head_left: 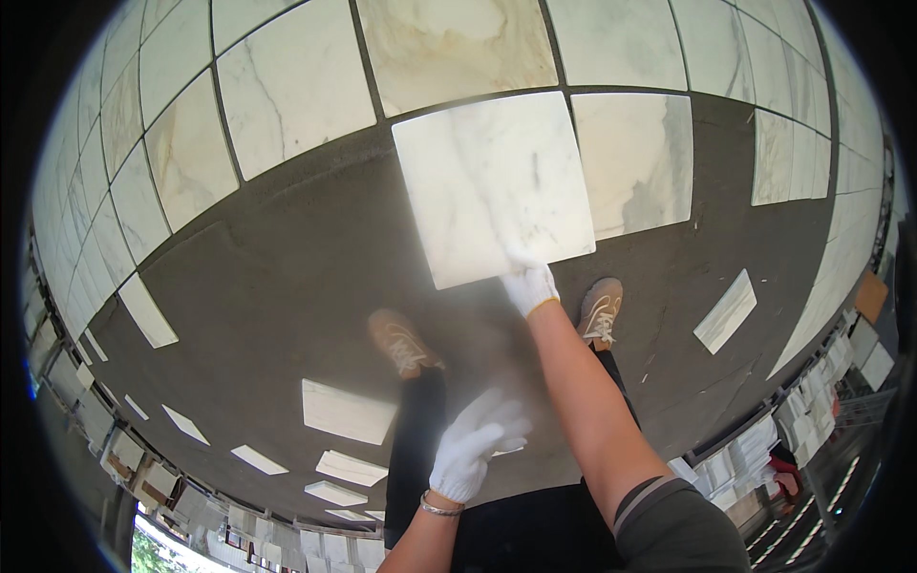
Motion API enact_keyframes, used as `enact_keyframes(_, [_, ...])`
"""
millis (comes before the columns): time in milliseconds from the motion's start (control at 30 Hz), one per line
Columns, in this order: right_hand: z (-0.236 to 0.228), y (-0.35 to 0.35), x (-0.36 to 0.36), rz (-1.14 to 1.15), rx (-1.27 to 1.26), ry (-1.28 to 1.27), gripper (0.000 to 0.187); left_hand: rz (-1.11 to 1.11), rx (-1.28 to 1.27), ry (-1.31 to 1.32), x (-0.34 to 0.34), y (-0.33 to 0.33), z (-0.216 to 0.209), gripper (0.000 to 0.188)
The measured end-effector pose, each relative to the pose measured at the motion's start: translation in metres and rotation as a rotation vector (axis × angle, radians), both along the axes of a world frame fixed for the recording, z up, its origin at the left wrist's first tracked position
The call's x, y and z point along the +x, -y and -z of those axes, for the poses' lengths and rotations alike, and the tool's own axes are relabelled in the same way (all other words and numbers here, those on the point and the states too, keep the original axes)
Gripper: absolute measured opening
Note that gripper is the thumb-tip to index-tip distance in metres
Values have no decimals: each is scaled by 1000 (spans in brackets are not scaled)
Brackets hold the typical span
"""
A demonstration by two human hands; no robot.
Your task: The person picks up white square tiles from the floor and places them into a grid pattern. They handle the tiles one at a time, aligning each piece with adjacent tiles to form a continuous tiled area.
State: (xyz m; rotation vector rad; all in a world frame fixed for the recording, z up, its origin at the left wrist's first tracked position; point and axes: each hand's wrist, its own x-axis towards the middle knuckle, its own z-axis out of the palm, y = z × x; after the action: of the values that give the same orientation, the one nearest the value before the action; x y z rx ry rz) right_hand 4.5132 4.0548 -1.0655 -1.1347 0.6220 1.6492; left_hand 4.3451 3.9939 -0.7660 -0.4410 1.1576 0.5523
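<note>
A square white marble tile (489,181) with faint grey veining is in my right hand (530,288), which wears a white knit glove and grips the tile's near edge; the fingers are partly hidden by it. The tile's far edge is up against the row of laid tiles, beside a cream tile with a grey patch (638,162). Whether it rests on the floor or is slightly raised, I cannot tell. My left hand (468,451), also gloved, hangs lower down near my left leg, with nothing in it. Its fingers are stretched out and a little blurred.
Rows of marble tiles (458,48) with dark gaps cover the far side. Dark grey floor (287,258) lies around my brown shoes (600,310). Loose tiles (349,411) are scattered at the lower left, and one narrow piece (726,312) is at the right. Stacked slabs (745,458) line the edge.
</note>
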Motion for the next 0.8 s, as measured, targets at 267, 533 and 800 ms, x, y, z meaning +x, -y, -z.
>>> enact_keyframes(267, [32,4,8,-302,-169,-27,51,-10,-13,-19,-3,-10,-2,77])
enact_keyframes(533, [29,2,11,-367,-156,45,51,-8,-1,-19,-3,-16,-1,75])
enact_keyframes(800, [25,-2,13,-450,-241,119,54,-21,17,-22,-10,-12,1,78])
